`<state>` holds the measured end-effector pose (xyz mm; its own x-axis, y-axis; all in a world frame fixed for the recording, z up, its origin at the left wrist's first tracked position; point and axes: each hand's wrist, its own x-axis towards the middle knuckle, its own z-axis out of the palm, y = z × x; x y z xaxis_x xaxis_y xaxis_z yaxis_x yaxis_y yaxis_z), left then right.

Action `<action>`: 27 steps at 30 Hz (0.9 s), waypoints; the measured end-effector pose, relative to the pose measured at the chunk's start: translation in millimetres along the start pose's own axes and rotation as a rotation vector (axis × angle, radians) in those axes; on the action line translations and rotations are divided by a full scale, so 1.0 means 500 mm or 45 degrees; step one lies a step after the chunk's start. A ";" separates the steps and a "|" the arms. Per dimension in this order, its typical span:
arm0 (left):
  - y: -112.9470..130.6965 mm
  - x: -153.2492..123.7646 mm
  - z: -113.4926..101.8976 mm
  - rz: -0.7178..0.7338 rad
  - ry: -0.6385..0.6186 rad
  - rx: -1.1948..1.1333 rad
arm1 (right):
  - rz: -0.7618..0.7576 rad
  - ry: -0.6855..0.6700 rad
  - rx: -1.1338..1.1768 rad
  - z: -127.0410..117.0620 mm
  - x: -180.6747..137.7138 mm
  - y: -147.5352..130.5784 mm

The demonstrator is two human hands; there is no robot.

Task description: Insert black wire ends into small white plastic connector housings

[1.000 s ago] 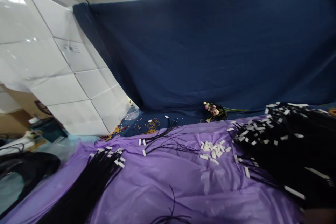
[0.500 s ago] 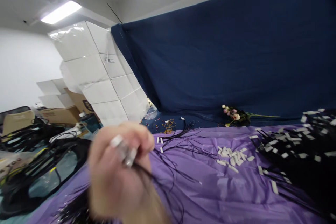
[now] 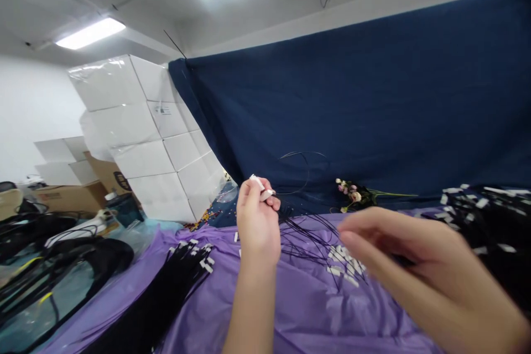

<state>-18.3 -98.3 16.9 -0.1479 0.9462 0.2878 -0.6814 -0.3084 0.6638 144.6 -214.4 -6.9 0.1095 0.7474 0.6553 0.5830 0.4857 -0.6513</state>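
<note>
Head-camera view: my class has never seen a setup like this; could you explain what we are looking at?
There is no machine: these are a person's bare hands, seen from a camera worn on that person's head, looking forward and down. The left hand holds small white rectangular pieces. The blurred right hand is near a pile of similar white pieces; whether it grips anything is unclear. On the crinkled purple sheet also lie thin black cords and a bundle of white-tipped black strands. Behind hangs a dark blue cloth.
</note>
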 end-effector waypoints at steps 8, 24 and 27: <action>0.013 -0.037 0.029 -0.352 -0.115 -0.095 | 0.004 0.024 -0.076 0.094 0.059 -0.006; -0.022 0.008 0.015 -0.919 -0.294 -0.101 | 0.092 -0.131 0.003 0.097 0.069 0.025; -0.037 0.017 0.012 -0.969 -0.293 -0.107 | 0.128 -0.105 0.092 0.099 0.073 0.035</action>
<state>-2.8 -85.3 11.2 0.5253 0.8469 -0.0819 -0.5887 0.4313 0.6837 119.0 -156.4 -13.3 0.0963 0.8269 0.5540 0.5124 0.4360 -0.7398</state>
